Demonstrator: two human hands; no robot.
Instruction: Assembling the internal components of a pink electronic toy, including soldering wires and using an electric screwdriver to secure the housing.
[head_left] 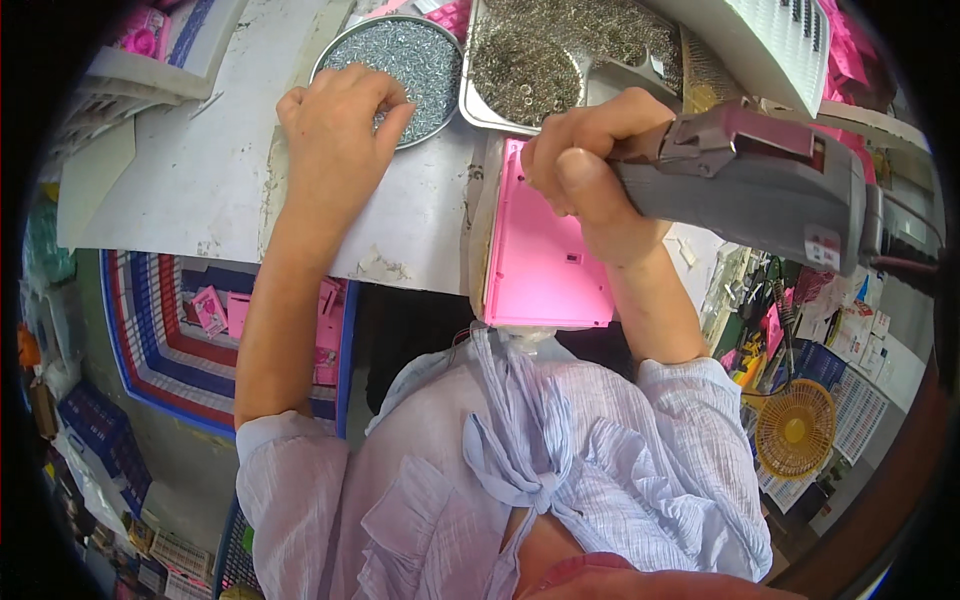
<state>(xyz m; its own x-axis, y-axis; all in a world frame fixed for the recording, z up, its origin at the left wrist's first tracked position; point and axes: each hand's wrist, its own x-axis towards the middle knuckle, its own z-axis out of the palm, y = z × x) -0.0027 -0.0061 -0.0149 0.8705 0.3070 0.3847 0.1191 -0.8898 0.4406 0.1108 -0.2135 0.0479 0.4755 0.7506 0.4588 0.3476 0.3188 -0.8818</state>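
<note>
My left hand (345,125) is over a round metal tin (318,62) filled with small silver screws (415,60). Its fingers are curled, with thumb and forefinger tips close together; whatever is between them is too small to make out. My right hand (600,165) is wrapped round a grey electric screwdriver (740,195) with a metal lever, held sideways above the table's right part. Below that hand a flat pink plastic panel (545,260) lies at the table's front edge, partly covered by my right hand and forearm.
A metal tray (470,95) of small metal parts stands behind the panel. A white bin (770,45) stands at the far right. Below the table on the left is a striped basket (150,330) holding pink parts. A yellow fan (795,428) is at lower right.
</note>
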